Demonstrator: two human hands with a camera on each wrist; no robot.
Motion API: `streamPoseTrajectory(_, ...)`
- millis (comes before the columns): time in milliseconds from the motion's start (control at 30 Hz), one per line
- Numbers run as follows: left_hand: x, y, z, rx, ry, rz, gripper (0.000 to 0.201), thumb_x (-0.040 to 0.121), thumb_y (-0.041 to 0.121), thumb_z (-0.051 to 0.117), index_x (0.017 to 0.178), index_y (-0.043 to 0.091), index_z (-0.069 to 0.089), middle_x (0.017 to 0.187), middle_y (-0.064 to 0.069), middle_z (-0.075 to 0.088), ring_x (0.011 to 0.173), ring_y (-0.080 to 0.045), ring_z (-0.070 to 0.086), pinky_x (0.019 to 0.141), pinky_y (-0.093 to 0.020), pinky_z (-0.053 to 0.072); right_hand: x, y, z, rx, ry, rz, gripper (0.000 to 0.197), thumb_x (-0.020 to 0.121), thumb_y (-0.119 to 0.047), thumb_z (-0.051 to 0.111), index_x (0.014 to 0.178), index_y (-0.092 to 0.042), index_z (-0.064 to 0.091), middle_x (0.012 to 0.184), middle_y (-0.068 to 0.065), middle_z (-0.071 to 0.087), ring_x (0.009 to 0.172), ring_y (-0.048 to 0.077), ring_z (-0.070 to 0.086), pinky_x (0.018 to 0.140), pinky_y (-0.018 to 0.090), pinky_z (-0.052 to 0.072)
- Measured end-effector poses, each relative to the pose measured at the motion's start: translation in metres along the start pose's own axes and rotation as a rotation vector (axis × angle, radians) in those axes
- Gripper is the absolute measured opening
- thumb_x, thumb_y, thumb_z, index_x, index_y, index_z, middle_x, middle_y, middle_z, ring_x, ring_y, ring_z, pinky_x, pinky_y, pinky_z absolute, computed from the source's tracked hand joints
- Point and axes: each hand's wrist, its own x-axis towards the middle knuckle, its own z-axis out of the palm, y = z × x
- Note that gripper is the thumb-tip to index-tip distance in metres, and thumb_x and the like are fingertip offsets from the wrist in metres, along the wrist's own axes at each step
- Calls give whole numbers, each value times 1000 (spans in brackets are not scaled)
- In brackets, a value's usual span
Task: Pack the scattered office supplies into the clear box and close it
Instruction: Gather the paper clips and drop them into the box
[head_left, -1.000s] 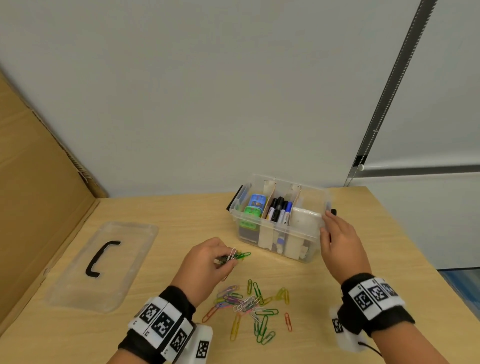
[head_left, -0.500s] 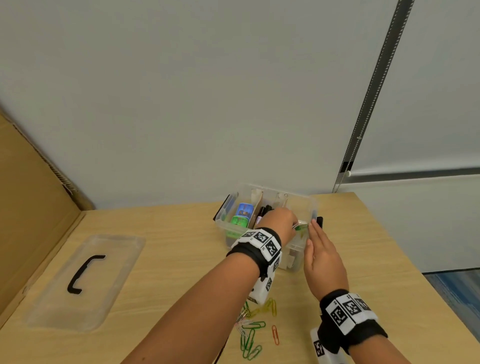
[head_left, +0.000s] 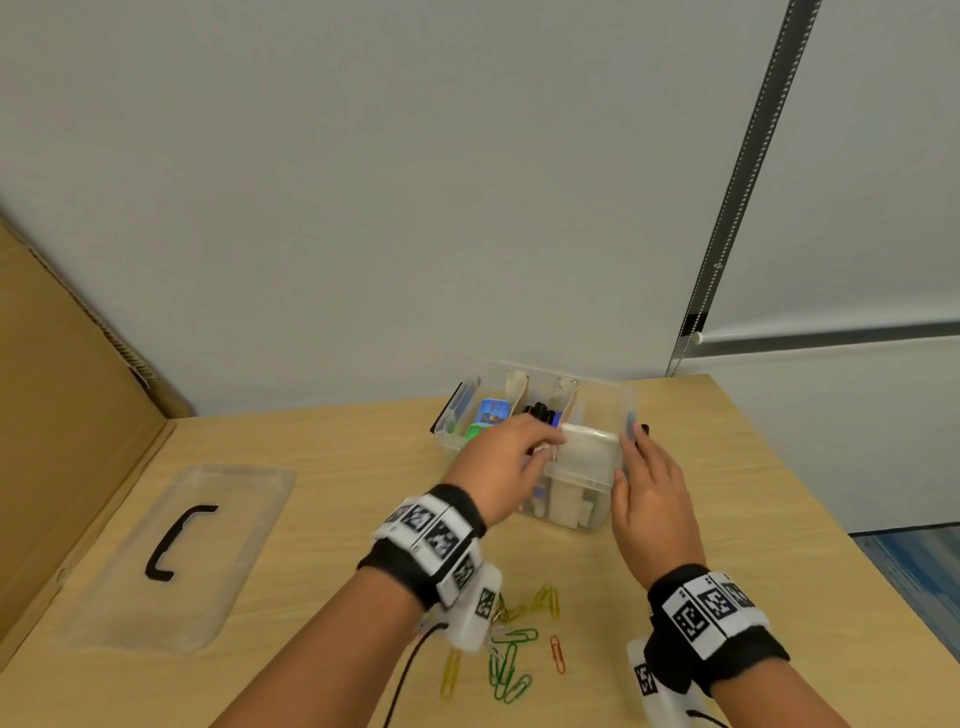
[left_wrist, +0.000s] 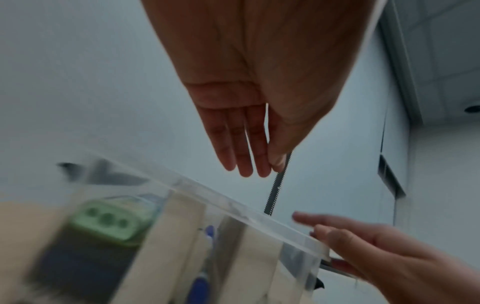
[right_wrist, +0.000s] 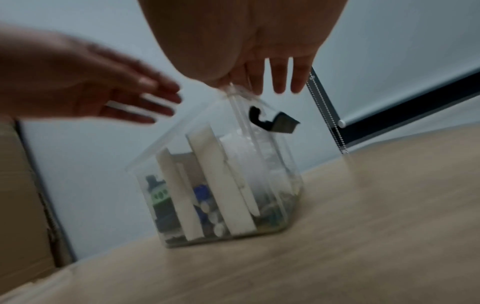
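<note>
Release above the clear box (head_left: 597, 382): our left hand (head_left: 498, 462), pinching clips a second ago, now shows an open, empty grip; our right hand (head_left: 649, 499) steadies the box, fingers flat. More paper clips (head_left: 511, 670) wait on the surface (head_left: 337, 452).

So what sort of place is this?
Likely an office or lab workspace: a light wooden desk against a plain grey wall, a window blind's bead chain, and coloured wire paper clips near a clear plastic storage box.

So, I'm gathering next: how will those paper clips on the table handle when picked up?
The paper clips look like thin wire lying flat, so probably light and fiddly to pinch. Several overlap, so some may snag and lift together.
</note>
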Motion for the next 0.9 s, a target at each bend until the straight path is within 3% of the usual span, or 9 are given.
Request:
streamPoseTrajectory(67,-38,-22,-8,27,13,-50,27,95,25,48,120,27,60,118,10,60,106,-5,55,94,-23,46,-9,-13,-7,-14,65,-51,45,92,-29,48,134,-14,45,138,9,39,124,24,37,101,38,41)
streamPoseTrajectory(133,-74,-51,-9,104,-23,-142,27,94,30,51,119,28,61,118,11,59,107,-7,55,93,-26,46,-24,-30,-11,-14,28,-155,39,89,-36,52,123,-17,50,122,2,43,108,16,43,88,28,46)
streamPoseTrajectory(233,-120,-89,-1,233,-134,-330,37,91,40,54,126,28,55,126,9,54,115,-11,51,97,-26,43,-44,-45,-2,-23,-349,-206,42,87,-53,50,117,-24,49,114,-9,41,88,4,48,70,15,44)
streamPoseTrajectory(300,-142,-101,6,274,-202,-427,57,84,49,59,135,26,46,134,7,47,120,-14,45,99,-27,41,-56,-44,11,-49,-637,-72,69,76,-65,59,126,-22,41,122,-6,35,89,9,51,74,21,47)
streamPoseTrajectory(367,-155,-107,14,273,-266,-497,86,74,61,63,144,23,32,141,7,37,125,-16,37,104,-28,37,-68,-43,22,-70,-842,67,104,58,-73,69,137,-19,28,130,-1,27,104,17,52,87,30,49)
streamPoseTrajectory(433,-160,-107,19,252,-332,-530,110,63,69,68,149,20,19,145,5,29,129,-19,30,109,-30,31,-78,-49,31,-105,-916,97,122,46,-74,74,141,-19,20,134,1,21,116,22,46,97,36,46)
streamPoseTrajectory(567,-155,-100,31,261,-385,-473,124,55,64,75,151,20,10,143,4,23,125,-20,25,110,-31,30,-86,-71,48,-157,-899,7,119,46,-63,82,139,-20,20,129,3,20,116,25,39,100,39,44)
streamPoseTrajectory(733,-142,-98,42,136,-347,-429,91,65,47,77,142,26,34,129,5,33,112,-14,32,101,-24,34,-80,-86,65,-37,-862,14,90,60,-48,82,132,-24,34,123,2,27,110,24,42,98,37,44)
streamPoseTrajectory(900,-139,-94,46,140,-269,-383,43,83,29,66,125,26,55,119,5,47,110,-14,48,95,-25,41,-75,-88,70,16,-791,-46,33,86,-28,64,113,-19,48,113,1,36,101,23,50,89,31,46)
